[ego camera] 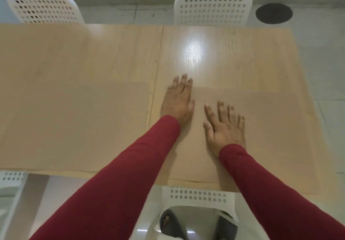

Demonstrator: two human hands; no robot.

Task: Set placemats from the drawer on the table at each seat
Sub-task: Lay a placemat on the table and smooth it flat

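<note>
Both hands, left hand (178,103) and right hand (225,127), are pressing spread fingers (220,109) flat on a thin, floppy-looking mat (270,127), probably best lifted by its edge beyond them on the counter (74,71).

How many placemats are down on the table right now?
2. One placemat lies at the near right seat, under both flat hands, left hand and right hand. Another lies at the near left seat. The far seats show none.
</note>
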